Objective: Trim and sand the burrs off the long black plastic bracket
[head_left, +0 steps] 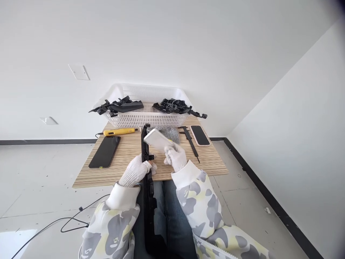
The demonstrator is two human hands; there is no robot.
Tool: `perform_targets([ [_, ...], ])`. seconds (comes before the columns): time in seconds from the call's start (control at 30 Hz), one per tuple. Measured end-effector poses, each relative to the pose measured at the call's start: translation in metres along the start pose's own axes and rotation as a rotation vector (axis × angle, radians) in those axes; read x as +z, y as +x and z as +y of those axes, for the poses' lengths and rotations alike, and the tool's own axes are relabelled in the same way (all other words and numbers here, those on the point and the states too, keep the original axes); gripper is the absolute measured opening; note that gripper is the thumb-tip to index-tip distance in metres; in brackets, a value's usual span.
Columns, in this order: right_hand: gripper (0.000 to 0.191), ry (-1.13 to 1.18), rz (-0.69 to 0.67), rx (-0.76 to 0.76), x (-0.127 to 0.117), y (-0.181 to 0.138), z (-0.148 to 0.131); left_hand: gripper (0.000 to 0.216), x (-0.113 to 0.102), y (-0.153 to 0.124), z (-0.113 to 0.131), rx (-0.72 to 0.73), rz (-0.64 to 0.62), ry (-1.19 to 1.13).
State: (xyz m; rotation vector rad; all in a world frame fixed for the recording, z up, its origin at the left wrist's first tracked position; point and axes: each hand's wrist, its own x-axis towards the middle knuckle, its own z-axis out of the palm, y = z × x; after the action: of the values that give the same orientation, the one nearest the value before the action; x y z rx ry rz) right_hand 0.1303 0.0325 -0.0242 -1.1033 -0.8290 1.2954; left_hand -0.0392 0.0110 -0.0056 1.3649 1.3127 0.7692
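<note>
My left hand [138, 169] grips a long black strip [148, 187] that runs beyond and below those fingers; my right hand [175, 156] pinches a white pad [157, 139]. Loosening my left fingers could drop the strip; its bumpiness might snag the pad.

Back wall [161, 43]: plain white, two white cover plates [78, 72]; meets white side wall [309, 126] at right. Dark baseboard [40, 142] along both. Floor [40, 180]: pale grey tile, dark specks; bright light patch [16, 241] lower left. Wood-grain table [212, 163], finely striped.
</note>
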Motion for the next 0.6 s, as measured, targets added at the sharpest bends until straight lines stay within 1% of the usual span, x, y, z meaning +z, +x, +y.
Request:
perform_targets([
  [0.03, 0.022, -0.027, -0.001, 0.022, -0.001, 0.001, 0.0, 0.025, 0.0, 0.001, -0.001, 0.005, -0.003, 0.03],
  [0.07, 0.023, -0.046, 0.026, 0.028, -0.001, 0.002, 0.0, 0.025, -0.001, 0.002, -0.002, 0.014, -0.005, 0.054],
  [0.13, 0.025, -0.067, 0.117, 0.027, -0.002, 0.003, -0.001, 0.027, -0.002, 0.003, -0.004, 0.037, -0.002, 0.074],
  [0.17, 0.026, -0.079, 0.141, 0.031, -0.002, 0.003, -0.001, 0.028, -0.002, 0.003, -0.005, 0.044, 0.001, 0.073],
  [0.2, 0.028, -0.094, 0.143, 0.041, -0.002, 0.003, -0.002, 0.027, -0.002, 0.002, -0.004, 0.041, 0.002, 0.077],
  [0.27, 0.032, -0.125, 0.099, 0.068, -0.001, 0.002, -0.003, 0.025, -0.002, 0.0, -0.002, 0.023, 0.004, 0.1],
  [0.37, 0.034, -0.132, 0.144, 0.069, 0.0, -0.001, -0.005, 0.027, -0.001, -0.003, 0.003, 0.009, 0.028, 0.111],
  [0.4, 0.034, -0.131, 0.139, 0.079, 0.0, -0.003, -0.006, 0.026, 0.0, -0.004, 0.005, 0.003, 0.035, 0.13],
  [0.5, 0.034, -0.156, 0.045, 0.123, 0.002, -0.006, -0.007, 0.019, 0.0, -0.005, 0.007, -0.023, 0.046, 0.246],
  [0.53, 0.034, -0.159, 0.058, 0.122, 0.002, -0.007, -0.008, 0.018, -0.001, -0.005, 0.007, -0.031, 0.046, 0.267],
  [0.6, 0.034, -0.123, 0.131, 0.119, 0.005, -0.011, -0.01, 0.019, -0.001, -0.006, 0.006, -0.032, 0.037, 0.26],
])
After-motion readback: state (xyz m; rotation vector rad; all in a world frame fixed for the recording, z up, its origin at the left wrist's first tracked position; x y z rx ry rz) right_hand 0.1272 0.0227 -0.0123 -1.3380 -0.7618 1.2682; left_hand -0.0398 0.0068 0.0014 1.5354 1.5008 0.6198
